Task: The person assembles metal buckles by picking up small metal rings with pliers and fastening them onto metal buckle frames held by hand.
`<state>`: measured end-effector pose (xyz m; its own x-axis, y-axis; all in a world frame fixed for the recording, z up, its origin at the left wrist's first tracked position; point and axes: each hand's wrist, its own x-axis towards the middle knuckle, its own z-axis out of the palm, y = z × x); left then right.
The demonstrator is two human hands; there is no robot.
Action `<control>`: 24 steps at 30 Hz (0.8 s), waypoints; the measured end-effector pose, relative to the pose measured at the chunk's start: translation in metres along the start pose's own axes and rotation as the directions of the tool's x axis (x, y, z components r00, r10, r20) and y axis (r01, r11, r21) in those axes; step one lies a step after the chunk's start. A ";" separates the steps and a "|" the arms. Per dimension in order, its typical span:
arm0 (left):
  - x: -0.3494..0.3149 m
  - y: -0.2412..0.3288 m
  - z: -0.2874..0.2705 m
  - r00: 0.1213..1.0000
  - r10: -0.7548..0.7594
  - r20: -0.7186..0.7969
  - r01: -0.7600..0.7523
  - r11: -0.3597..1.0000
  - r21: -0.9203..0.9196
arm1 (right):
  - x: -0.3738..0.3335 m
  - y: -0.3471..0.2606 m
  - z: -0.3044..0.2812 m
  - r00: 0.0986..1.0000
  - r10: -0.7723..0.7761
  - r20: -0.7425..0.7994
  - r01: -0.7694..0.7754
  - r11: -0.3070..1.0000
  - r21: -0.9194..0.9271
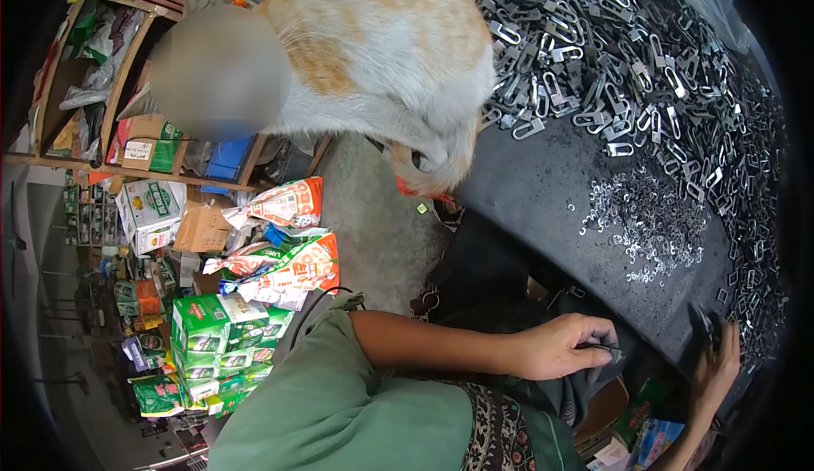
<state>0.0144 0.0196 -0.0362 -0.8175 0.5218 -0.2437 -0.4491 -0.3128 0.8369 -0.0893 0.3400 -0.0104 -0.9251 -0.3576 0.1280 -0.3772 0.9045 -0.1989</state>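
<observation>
My left hand (560, 348) is closed above my lap, thumb and fingers pressed round a small dark metal piece (616, 355); most of it is hidden by the fingers. At the table's near right edge is my right hand (719, 365), its fingers stretched and apart beside scattered small metal frames (727, 289). Shadow and blur hide the fingertips in part. On the dark tabletop (543, 191) lies a pile of small C-shaped metal rings (657, 225). Behind and right of it spreads a heap of elongated silver metal loops with flat ends (593, 55).
An orange-and-white cat (390, 39) sits at the table's far left corner. Red-and-white bags (292, 267) and green cartons (225, 344) stand on the floor to the left. Wooden shelving (106, 123) holds boxes and plastic bags. Under the table's right part are more packages (657, 441).
</observation>
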 end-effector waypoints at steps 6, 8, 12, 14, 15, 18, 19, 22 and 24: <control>0.008 0.013 0.008 0.977 -0.145 0.158 0.157 0.985 -0.067 | 0.004 0.016 0.006 0.998 -0.055 0.037 0.058 0.995 -0.087; 0.011 0.015 0.007 0.987 -0.039 0.155 0.043 0.999 -0.022 | 0.004 0.027 0.008 0.993 -0.115 0.030 0.117 0.989 -0.089; 0.014 0.016 0.008 0.996 0.048 0.073 -0.055 0.994 0.093 | 0.017 0.031 0.004 0.989 -0.130 0.071 0.139 0.980 -0.141; 0.013 0.014 0.010 0.998 0.048 0.043 -0.054 0.989 0.135 | 0.019 0.037 0.008 0.994 -0.081 0.068 0.093 0.979 -0.182; 0.013 0.020 0.010 0.998 0.064 0.013 -0.065 0.982 0.180 | 0.019 0.041 0.010 0.996 -0.040 0.076 0.056 0.973 -0.223; 0.011 0.028 0.005 0.989 0.137 -0.047 -0.120 0.956 0.268 | 0.013 0.041 0.016 0.998 0.031 0.054 -0.017 0.971 -0.240; 0.012 0.027 0.004 0.980 0.184 -0.070 -0.158 0.948 0.278 | 0.011 0.037 0.018 1.000 -0.018 -0.022 0.012 0.973 -0.231; 0.015 0.031 0.005 0.966 0.235 -0.104 -0.195 0.934 0.299 | 0.005 -0.012 0.000 0.993 0.110 0.042 -0.112 0.993 0.048; 0.020 0.031 0.011 0.954 0.270 -0.133 -0.236 0.945 0.226 | -0.025 -0.021 -0.003 0.944 0.246 0.220 -0.329 0.759 0.561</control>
<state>-0.0116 0.0293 -0.0100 -0.9489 0.3075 -0.0714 -0.1498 -0.2393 0.9593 -0.0585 0.3306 -0.0068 -0.9758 -0.1659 -0.1423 -0.0069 0.6740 -0.7387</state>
